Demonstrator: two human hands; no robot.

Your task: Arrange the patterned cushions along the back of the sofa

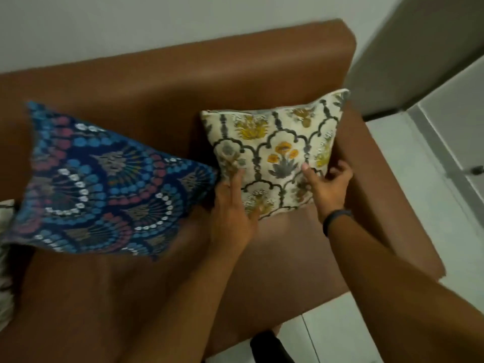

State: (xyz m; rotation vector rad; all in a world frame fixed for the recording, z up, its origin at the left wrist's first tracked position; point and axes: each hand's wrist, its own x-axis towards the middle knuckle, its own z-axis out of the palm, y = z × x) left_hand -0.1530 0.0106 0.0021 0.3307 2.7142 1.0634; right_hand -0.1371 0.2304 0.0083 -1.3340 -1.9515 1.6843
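Both hands grip the cream floral cushion (277, 150), left hand (230, 213) and right hand (327, 187) at its lower corners; blue fan-patterned cushion (104, 184) lies beside it.

Two cushions (275, 153) – one sofa (183, 82) – two hands (233, 213)

We see the blue cushion (104, 184) smeared by motion blur, so its bead-like pattern cannot be read in detail. At the left edge, a pale object (5, 258) is cut off by the frame and partly covered by the blue cushion; we cannot identify it. The fingers of the right hand (327, 187) curl behind the cream cushion (275, 155) and are hidden. That cushion's lower left corner lies under the left hand (230, 213). The sofa (183, 82) runs out of frame at left and bottom. A dark shape (264, 347) by the floor is unclear.
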